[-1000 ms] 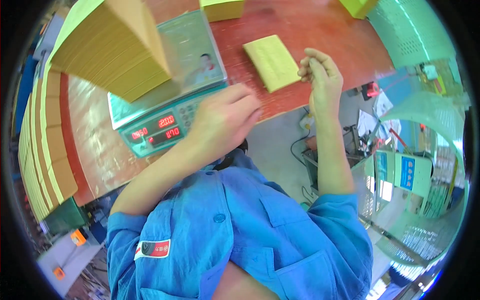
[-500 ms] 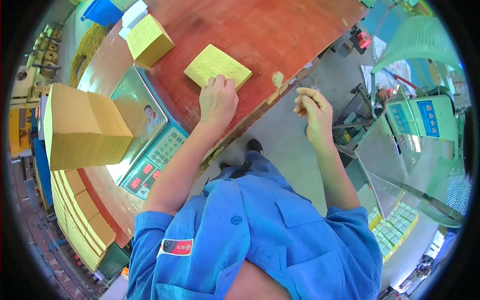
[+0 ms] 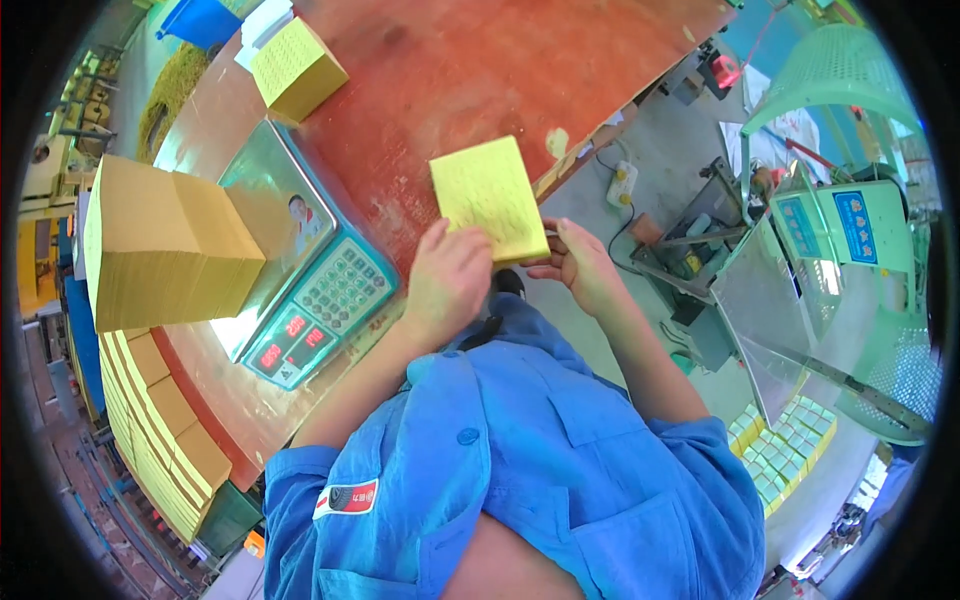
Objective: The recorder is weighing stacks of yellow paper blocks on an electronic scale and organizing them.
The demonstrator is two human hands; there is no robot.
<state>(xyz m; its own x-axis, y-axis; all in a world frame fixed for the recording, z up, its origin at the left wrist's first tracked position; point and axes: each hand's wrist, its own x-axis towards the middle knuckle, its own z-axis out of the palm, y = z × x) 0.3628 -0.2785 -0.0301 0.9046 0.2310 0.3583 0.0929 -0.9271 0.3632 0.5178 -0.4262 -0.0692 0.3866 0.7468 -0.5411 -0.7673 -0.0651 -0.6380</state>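
A block of yellow paper sheets (image 3: 487, 190) with an embossed-looking top is held between my hands at the table's front edge. My right hand (image 3: 582, 265) grips its near right corner, thumb on top and fingers below. At its near left edge, my left hand (image 3: 452, 278) closes curled fingers on the block. To the left stands a digital scale (image 3: 335, 285) with a keypad and lit red display. A tall stack of yellow-brown paper (image 3: 165, 245) rests on its shiny pan.
Another yellow paper block (image 3: 298, 75) sits on the red table (image 3: 420, 70) beyond the scale, beside white papers (image 3: 265, 25). More paper stacks (image 3: 165, 430) line the left. Right of the table are a green chair (image 3: 845, 85), a metal-topped machine (image 3: 765, 310) and a power strip (image 3: 621, 185).
The yellow block has come off the tabletop, moving right and toward me, and has turned. My right hand has moved in from the right and taken hold of its corner.
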